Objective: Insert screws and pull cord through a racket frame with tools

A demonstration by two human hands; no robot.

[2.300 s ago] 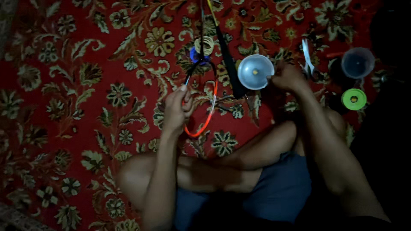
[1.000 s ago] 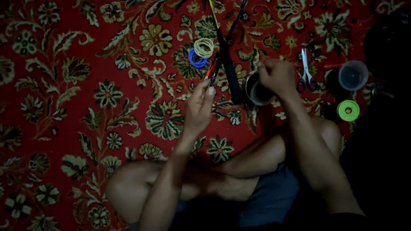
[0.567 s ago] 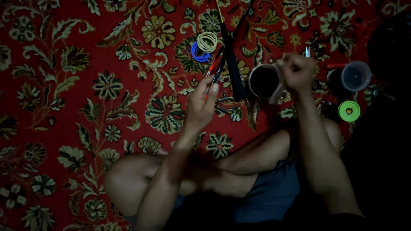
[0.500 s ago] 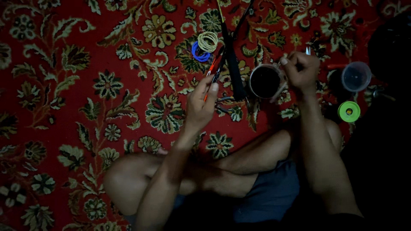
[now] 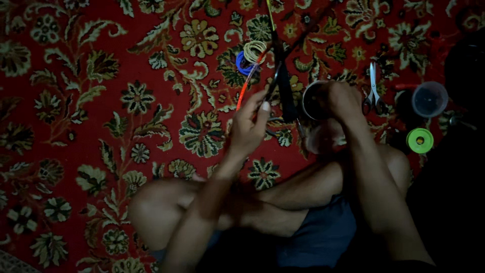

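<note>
I sit cross-legged on a red floral carpet [image 5: 101,76]. My left hand [image 5: 247,129] pinches a thin ring [image 5: 244,88], red on one side and dark on the other, and holds it up edge-on. My right hand [image 5: 344,101] grips a small round container [image 5: 314,101] by its rim, with the dark opening facing me. A pale round lid [image 5: 323,137] lies just below it, near my knee. A long black strip [image 5: 286,88] runs between the two hands.
A blue ring and a cream ring [image 5: 248,54] lie together on the carpet beyond my left hand. To the right lie scissors [image 5: 373,91], a translucent cup [image 5: 429,98] and a green spool [image 5: 420,140]. My bare legs fill the near middle.
My left hand has raised the ring from lying flat to edge-on. My right hand has turned the round container, so its dark inside shows instead of a pale face.
</note>
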